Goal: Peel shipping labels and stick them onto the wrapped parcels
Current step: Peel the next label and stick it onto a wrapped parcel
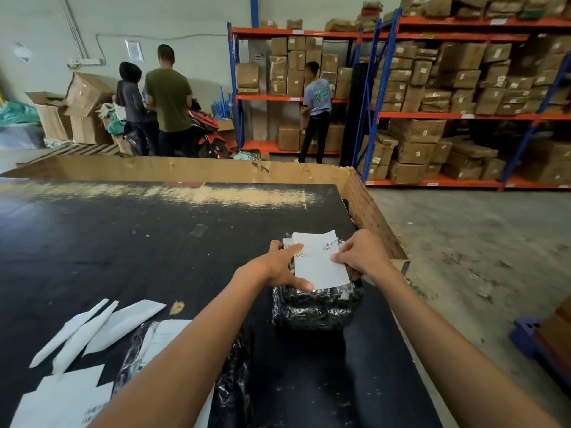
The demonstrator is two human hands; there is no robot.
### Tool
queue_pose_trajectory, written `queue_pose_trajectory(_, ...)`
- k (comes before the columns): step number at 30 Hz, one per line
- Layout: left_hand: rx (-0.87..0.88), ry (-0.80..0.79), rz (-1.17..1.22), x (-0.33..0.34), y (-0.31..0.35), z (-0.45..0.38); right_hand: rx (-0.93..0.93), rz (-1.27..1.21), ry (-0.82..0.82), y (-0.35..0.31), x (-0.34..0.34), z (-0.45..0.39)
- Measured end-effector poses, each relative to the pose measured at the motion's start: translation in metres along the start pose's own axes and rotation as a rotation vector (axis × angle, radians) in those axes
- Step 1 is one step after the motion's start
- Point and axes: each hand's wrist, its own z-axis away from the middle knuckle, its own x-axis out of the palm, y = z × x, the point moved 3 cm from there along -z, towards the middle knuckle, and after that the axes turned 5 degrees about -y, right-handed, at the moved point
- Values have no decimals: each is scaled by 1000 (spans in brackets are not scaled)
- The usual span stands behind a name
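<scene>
**Label held over black-wrapped parcel at right edge of surface**

Orange-and-blue racking (448, 115) across the far right, packed with brown cartons. Gray concrete floor (482, 257) to the right. Three people with backs turned by the far wall, two beside a red motorbike (205, 131), one at the racking.

Black, scuffed surface (139, 242) filling the lower left, with a raised cardboard wall (370, 211) along its far and right edges.

Black-wrapped parcel (315, 307) near the right edge of the surface, glossy film crinkled. Second wrapped parcel (234, 381) nearer the camera, partly hidden under the left forearm, a white label on its top.

White shipping label (319, 261) lying tilted over the top of the far parcel, barcode print at its upper right corner.

Left hand (278, 267) on the label's left edge, index finger stretched across the sheet, thumb curled beneath the lower corner, pinching it. Right hand (361, 254) gripping the right edge, fingers (340, 257) curled together onto the paper.

Peeled backing strips (102, 329) lying loose at lower left, with more white sheets (61, 400) at the bottom corner.
</scene>
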Motion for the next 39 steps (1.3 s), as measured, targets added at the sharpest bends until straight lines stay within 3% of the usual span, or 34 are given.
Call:
queue_pose_trajectory(5,-13,7,-19,-2,-2,-5,-27,254,4,-11,1,-5)
queue_pose_trajectory(10,-24,-3,-89,-7,0,-8,-5,220,-10,-10,-8,-6)
queue_pose_trajectory(15,-41,-93,-200,-17,1,-19,-213,386,-85,-11,4,-7)
queue_pose_trajectory(19,-84,-142,-308,-25,4,-27,-229,536,-171,-17,14,-2)
queue_pose_trajectory(26,-43,-182,-243,-28,-2,-35,-142,494,-152,-8,13,-9)
queue_pose_trajectory(33,-14,-81,-65,-29,-8,-45,-172,520,-224,-10,14,-18)
queue_pose_trajectory(39,39,23,42,-29,-16,-46,-181,346,-254,9,12,-19)
